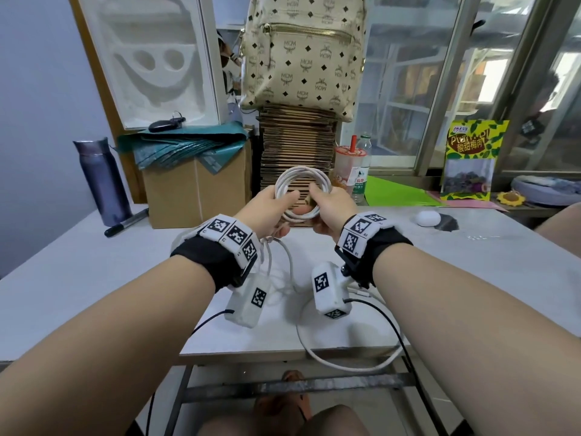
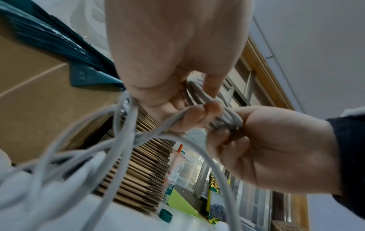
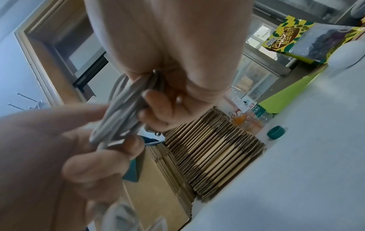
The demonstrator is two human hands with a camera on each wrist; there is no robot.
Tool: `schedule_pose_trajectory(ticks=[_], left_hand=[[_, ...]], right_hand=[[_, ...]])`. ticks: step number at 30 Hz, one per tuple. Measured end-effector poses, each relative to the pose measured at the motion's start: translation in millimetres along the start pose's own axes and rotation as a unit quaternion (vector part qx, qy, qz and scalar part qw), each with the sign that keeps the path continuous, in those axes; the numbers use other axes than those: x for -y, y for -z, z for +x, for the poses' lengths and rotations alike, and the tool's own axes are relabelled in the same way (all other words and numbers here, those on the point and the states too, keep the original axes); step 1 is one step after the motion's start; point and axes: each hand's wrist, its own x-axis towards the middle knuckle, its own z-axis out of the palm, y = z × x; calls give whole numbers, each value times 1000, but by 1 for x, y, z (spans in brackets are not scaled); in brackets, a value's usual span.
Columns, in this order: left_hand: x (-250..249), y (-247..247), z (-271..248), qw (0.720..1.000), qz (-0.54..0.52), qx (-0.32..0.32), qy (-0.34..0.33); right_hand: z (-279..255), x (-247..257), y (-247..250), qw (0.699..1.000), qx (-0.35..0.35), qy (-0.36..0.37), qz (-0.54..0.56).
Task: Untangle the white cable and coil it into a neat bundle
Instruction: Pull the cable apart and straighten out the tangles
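Observation:
The white cable (image 1: 301,174) is wound into a round coil of several loops, held upright above the table (image 1: 94,262). My left hand (image 1: 273,206) grips the coil's left side, thumb across the loops. My right hand (image 1: 330,202) grips its right and lower side. In the left wrist view the loops (image 2: 227,115) are pinched between both hands, and loose strands (image 2: 122,137) hang down. The free tail (image 1: 314,354) drops from the coil onto the table and curves over the front edge. The right wrist view shows the bundled loops (image 3: 120,112) between the fingers.
A stack of flat cardboard (image 1: 297,146) with a patterned backpack (image 1: 303,51) on top stands right behind the coil. A cardboard box (image 1: 195,190), a purple flask (image 1: 102,180) and a marker (image 1: 125,222) are to the left. Drinks (image 1: 355,168), a snack bag (image 1: 471,158) and a white case (image 1: 427,218) are to the right.

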Motion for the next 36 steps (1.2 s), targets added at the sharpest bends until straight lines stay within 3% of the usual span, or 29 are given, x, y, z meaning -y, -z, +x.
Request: schedule_pose_trajectory(ticks=[5,8,10,11,15,16,18,19,23,26,31,36], left_hand=[[-1,7,-6,983,157,94,1],[3,7,-6,928,353,116,-20],[7,6,-3,892,441,97,-27],[11,6,-1,887,454,82,-29],[24,5,1,897,426,-36,-107],[26,5,0,888,437,-76,-116],[29,6,-1,854,498,-120,-86],[31,6,-1,851,511,-110,-51],[39,5,-1,918,397,10,19],[43,-4,0,922,386,40,21],[40,-13,4,934,351,12,59],[36,-8,5,923,381,-7,57]], right_hand=[[-1,1,5,996,-87,20,-23],[0,1,6,993,-120,21,-6],[4,0,7,990,-135,25,-11],[5,0,7,990,-141,27,-17],[6,3,12,984,-167,4,55],[5,3,14,982,-166,-7,86],[5,4,19,980,-162,-16,117],[6,3,20,979,-161,-16,126],[8,3,21,976,-157,-28,147],[7,2,21,976,-148,-27,156],[7,1,20,977,-151,-20,151],[15,-8,29,970,-217,6,106]])
